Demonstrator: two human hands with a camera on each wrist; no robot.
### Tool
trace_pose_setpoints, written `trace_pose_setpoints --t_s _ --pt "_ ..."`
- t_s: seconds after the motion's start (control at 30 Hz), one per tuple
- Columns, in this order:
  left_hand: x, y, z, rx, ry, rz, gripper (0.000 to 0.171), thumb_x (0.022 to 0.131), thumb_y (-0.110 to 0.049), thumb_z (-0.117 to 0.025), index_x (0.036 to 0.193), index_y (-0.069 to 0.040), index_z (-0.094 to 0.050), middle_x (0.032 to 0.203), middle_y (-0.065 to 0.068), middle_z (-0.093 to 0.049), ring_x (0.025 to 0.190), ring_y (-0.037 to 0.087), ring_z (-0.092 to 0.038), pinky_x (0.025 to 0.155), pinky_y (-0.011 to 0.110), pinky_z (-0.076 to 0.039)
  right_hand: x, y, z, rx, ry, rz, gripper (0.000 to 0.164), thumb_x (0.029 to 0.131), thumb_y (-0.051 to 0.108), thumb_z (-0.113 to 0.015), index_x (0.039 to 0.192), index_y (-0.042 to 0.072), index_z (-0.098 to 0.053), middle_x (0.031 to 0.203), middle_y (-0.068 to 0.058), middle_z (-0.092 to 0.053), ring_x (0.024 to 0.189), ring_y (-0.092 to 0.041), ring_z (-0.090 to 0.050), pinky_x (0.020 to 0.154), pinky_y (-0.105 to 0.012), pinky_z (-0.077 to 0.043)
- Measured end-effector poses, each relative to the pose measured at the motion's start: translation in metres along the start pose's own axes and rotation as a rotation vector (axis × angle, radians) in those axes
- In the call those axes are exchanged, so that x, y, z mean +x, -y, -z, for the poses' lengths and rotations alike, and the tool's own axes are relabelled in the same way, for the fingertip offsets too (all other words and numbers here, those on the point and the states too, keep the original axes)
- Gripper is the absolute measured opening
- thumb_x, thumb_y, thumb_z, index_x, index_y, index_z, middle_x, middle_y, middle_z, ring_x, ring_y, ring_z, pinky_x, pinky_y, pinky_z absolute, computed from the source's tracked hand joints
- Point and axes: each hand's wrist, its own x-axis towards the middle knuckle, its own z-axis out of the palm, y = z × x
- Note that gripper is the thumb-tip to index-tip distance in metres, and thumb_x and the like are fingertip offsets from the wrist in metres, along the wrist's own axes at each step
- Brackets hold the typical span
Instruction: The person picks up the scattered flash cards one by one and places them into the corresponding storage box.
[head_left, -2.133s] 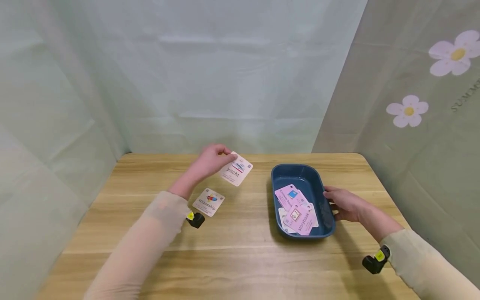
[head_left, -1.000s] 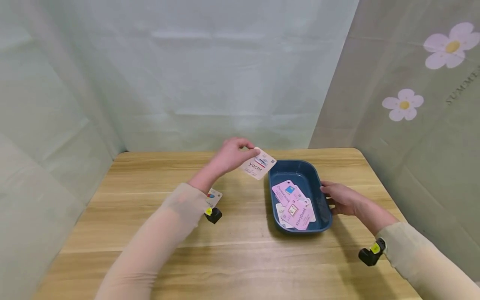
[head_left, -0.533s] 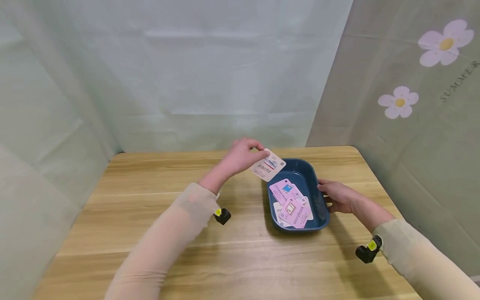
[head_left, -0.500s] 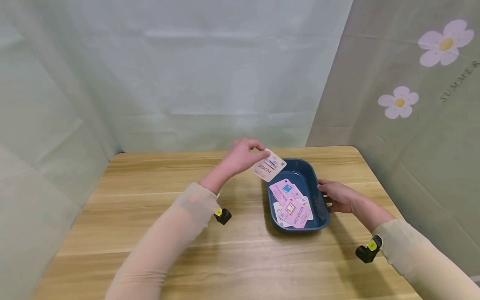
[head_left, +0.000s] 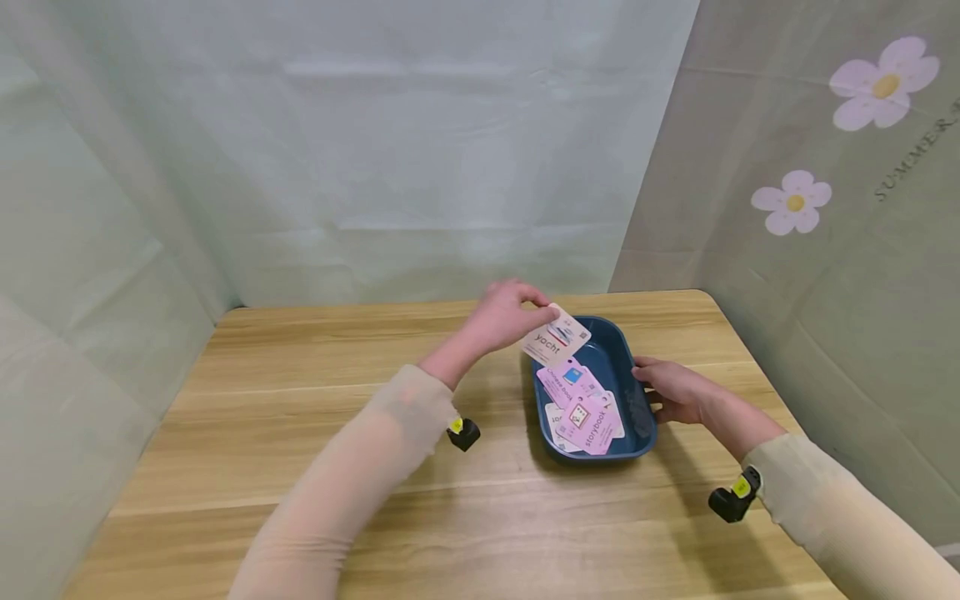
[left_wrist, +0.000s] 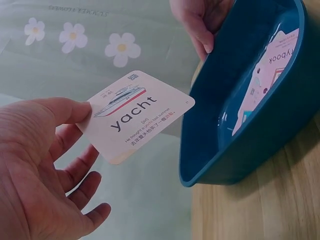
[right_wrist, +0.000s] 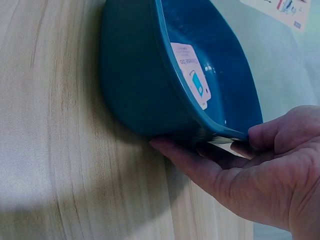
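Observation:
Between thumb and index finger, my left hand [head_left: 508,318] pinches a white flash card printed "yacht" [head_left: 549,343]. In the head view, the card overlaps the far left rim of a dark blue plastic basin [head_left: 609,354]; in the left wrist view its corner reaches the rim, and I cannot tell whether they touch. The other left fingers [left_wrist: 82,192] are loosely spread. My right hand [head_left: 678,393] holds the basin's right side, with fingertips against its wall and rim. Pink "storybook" [head_left: 588,425] and "Chinese book" [head_left: 567,385] cards lie inside, partly covering a white card [head_left: 557,425].
The basin stands on a wooden table [head_left: 495,508]. Pale cloth walls [head_left: 450,167] enclose the back and sides, with printed flowers [head_left: 793,202] on the right. A black wrist camera [head_left: 463,433] hangs below the left sleeve, another wrist camera [head_left: 735,496] below the right.
My left hand has carried the yacht card rightward, from over the table to the basin's far left rim. The spaceship card is now hidden behind the left arm. The right hand keeps its hold.

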Motion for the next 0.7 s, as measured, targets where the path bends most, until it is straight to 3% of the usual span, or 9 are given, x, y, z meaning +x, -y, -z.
trace_pose_setpoints --t_s 0.43,0.7 --pt "0.005 -0.009 -0.011 0.007 0.017 -0.018 0.031 0.098 -0.04 -0.068 0.114 -0.016 -0.077 0.125 0.003 -0.065 0.122 0.027 -0.043 0.099 0.041 -0.041 -0.002 0.001 0.001 0.009 0.004 0.002 0.058 0.113 0.017 -0.027 0.164 0.007 0.0 0.164 -0.03 -0.008 0.145 -0.052 -0.02 0.105 -0.071 -0.034" --pt "0.007 -0.014 -0.022 -0.019 0.021 0.011 0.026 0.097 -0.042 -0.069 0.11 -0.02 -0.077 0.123 -0.001 -0.065 0.122 0.025 -0.042 0.097 0.041 -0.043 -0.002 0.001 0.001 0.008 0.002 0.0 0.058 0.113 0.018 -0.027 0.164 0.008 -0.001 0.164 -0.029 -0.01 0.143 -0.05 -0.024 0.105 -0.07 -0.035"
